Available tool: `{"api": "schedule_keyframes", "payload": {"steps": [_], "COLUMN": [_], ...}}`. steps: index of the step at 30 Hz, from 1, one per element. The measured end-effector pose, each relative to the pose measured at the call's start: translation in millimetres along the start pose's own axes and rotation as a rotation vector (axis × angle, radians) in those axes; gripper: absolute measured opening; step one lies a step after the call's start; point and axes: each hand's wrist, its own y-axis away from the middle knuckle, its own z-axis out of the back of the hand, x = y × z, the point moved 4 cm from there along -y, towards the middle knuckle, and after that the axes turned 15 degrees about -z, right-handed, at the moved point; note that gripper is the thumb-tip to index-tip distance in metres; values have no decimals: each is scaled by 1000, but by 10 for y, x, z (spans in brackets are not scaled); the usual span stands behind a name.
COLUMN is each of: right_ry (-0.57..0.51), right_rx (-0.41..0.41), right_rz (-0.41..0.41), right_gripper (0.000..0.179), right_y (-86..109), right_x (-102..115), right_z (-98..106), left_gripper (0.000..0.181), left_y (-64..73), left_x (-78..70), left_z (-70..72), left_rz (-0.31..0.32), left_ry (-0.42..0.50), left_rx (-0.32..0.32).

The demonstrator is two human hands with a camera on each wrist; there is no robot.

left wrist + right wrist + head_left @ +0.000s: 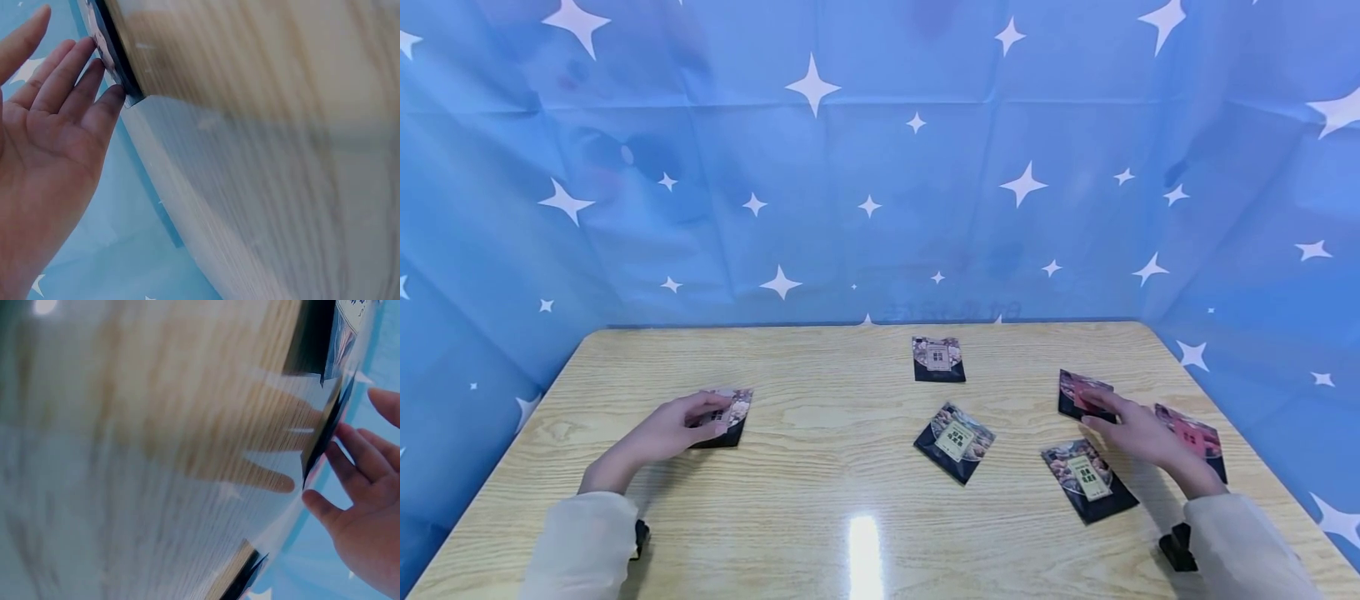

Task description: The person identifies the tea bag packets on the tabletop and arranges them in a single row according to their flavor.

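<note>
My left hand (673, 425) reaches over a small dark packet (739, 407) with a pinkish label on the left of the table. In the left wrist view its fingers are extended, fingertips at the packet's face (112, 53), thumb well apart. On the right side, my right hand (1129, 429) is over a dark packet with a red label (1067, 390). The right wrist view has the fingertips against this packet (326, 431), the fingers only slightly bent. Part of each packet is hidden beneath the hand in the head view.
Near the right hand lie a green-labelled packet (1088, 482) and another red-labelled one (1193, 435), partly behind the wrist. A second green-labelled packet (955, 442) and a pink-labelled one (938, 360) lie right of centre. A blue star-patterned cloth (880, 242) stands behind the wooden table (820, 500).
</note>
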Motion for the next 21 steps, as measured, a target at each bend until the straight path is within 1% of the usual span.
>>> {"api": "schedule_keyframes", "payload": {"steps": [6, 10, 17, 21], "right_ry": [2, 0, 1, -4], "right_rx": [-4, 1, 2, -3], "right_rz": [1, -1, -3, 6], "right_gripper": [55, 55, 56, 56], "right_y": [-4, -2, -1, -6], "right_x": [-9, -6, -8, -13], "right_z": [-1, -2, -6, -4], "left_gripper": [39, 37, 39, 42], "left_y": [23, 42, 100, 112], "left_x": [-4, -9, 35, 43], "left_z": [53, 73, 69, 60], "left_rz": [-14, -26, 47, 66], "left_ry": [-33, -22, -51, -44], "left_rx": [-17, -32, -47, -55]}}
